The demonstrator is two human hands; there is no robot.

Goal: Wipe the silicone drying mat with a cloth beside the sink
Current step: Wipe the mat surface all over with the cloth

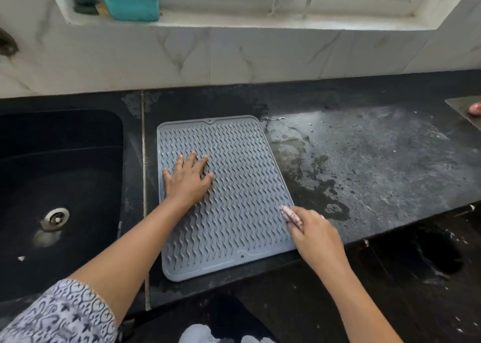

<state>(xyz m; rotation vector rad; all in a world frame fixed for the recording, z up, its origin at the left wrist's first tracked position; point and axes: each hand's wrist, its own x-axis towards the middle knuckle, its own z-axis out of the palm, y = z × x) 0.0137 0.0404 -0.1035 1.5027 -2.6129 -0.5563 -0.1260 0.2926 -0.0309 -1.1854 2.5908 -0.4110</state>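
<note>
The grey silicone drying mat [234, 199], ribbed with wavy ridges, lies flat on the black counter just right of the sink. My left hand [186, 180] presses flat on the mat's left part, fingers spread, holding nothing. My right hand [316, 234] is at the mat's right edge near the front, closed around a bunched pale pink cloth [291, 216]. Only the cloth's end sticks out of the fist, touching the mat's edge.
A black sink [59, 186] with a metal drain [55, 219] is on the left. The black counter [377, 160] right of the mat is wet and streaked. A teal container [129, 0] stands on the window sill. A metal plate's corner [466, 108] shows at far right.
</note>
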